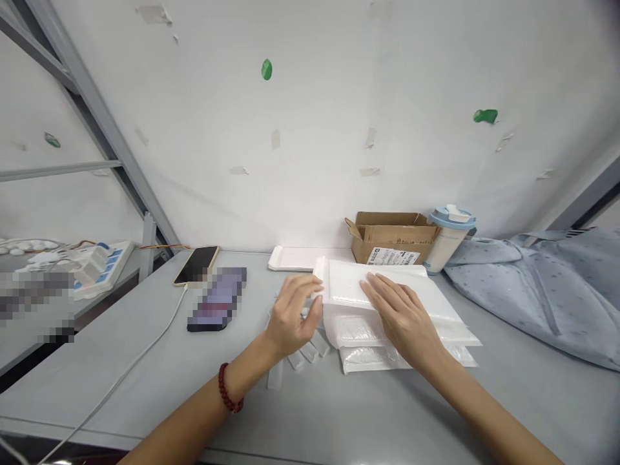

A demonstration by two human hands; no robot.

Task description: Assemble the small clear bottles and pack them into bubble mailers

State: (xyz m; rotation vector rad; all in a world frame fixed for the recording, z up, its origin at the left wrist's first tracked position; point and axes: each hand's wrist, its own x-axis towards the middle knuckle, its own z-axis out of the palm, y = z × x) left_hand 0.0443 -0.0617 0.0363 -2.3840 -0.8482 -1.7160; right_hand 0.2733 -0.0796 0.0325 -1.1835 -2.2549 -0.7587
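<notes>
A small stack of white padded mailers (349, 329) lies on the table in front of me. My right hand (400, 316) rests flat on the top padded mailer (343, 281), fingers stretched out. At that mailer's left end, by its narrow flap (320, 268), is my left hand (293, 310). Its fingers are curved, with the thumb apart from them and nothing visible between. A red bead bracelet (227, 391) circles the left wrist. Several translucent strips (275, 374) lie loose beneath and beside the left hand, partly covered by it.
Behind the mailers stand an open cardboard box (394, 236) and a cup with a blue lid (448, 239). A flat white stack (293, 258) sits near the wall. To the left are two phones, one dark-screened (198, 263), and a white cable (140, 358). Grey-blue fabric (542, 290) covers the right.
</notes>
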